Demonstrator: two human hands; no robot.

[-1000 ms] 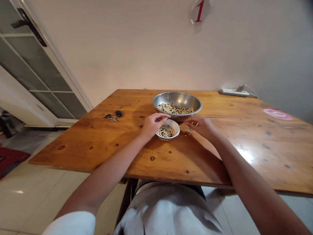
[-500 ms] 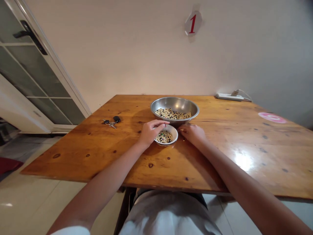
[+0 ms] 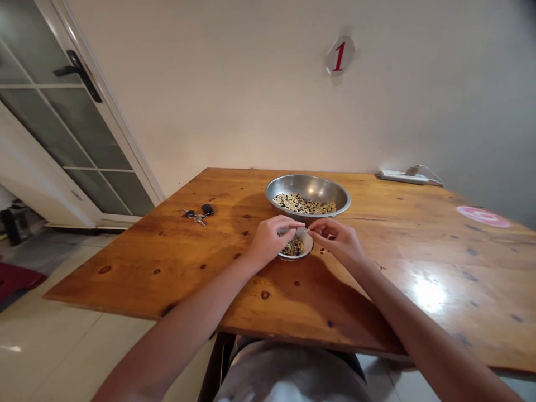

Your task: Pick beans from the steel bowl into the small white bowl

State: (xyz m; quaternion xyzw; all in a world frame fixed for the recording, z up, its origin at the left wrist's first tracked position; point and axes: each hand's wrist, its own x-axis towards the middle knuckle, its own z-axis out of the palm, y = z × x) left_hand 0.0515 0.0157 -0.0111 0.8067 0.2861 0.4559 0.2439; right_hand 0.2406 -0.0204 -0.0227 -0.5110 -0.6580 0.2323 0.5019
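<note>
A small white bowl (image 3: 302, 249) of mixed light and dark beans sits on the wooden table (image 3: 201, 262), just in front of a larger steel bowl (image 3: 309, 190) that holds more of the same beans. My left hand (image 3: 272, 240) curls over the small bowl's left rim, its fingers closed on the rim. My right hand (image 3: 338, 239) hovers at the bowl's right edge with thumb and fingers pinched together; what they pinch is too small to make out. A few loose beans (image 3: 322, 251) lie on the table under that hand.
A bunch of keys with a black fob (image 3: 197, 213) lies to the left on the table. A white power strip (image 3: 401, 176) rests at the back right by the wall, and a pink round sticker (image 3: 483, 215) marks the right side. A glazed door (image 3: 62, 128) stands at left.
My right hand has lifted from the table beside the small bowl and come in to its right rim in a pinch. My left hand has stayed on the bowl. The camera view has shifted slightly.
</note>
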